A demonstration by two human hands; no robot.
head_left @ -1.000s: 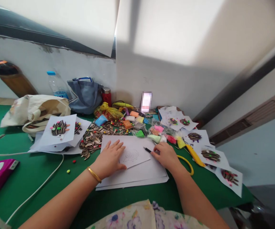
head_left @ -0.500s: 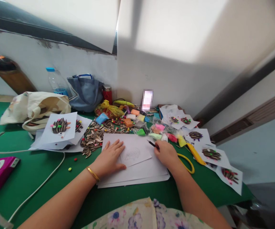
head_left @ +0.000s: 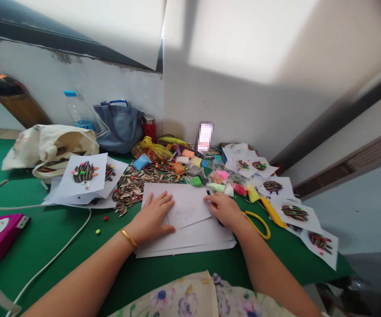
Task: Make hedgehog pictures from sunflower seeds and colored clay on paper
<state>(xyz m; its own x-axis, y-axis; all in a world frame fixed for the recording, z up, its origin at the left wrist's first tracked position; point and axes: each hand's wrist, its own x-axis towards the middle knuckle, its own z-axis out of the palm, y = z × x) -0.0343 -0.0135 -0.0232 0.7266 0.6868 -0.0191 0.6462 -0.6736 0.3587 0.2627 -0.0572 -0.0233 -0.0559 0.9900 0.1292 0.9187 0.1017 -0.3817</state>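
A left hand (head_left: 155,214) lies flat, grasping nothing, apparently steadying a sketched sheet (head_left: 184,213) atop white paper (head_left: 203,241) near-center on the green counter (head_left: 55,229), as the right hand (head_left: 224,209) grips a black pen (head_left: 208,192).

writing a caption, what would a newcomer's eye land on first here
Probably the heap of striped seeds on the green table, beyond and to the left of the white paper. Then likely the bright packets beyond that paper, and the seed-covered pictures along the table's right side. The left hand lies spread beside a faint drawing.
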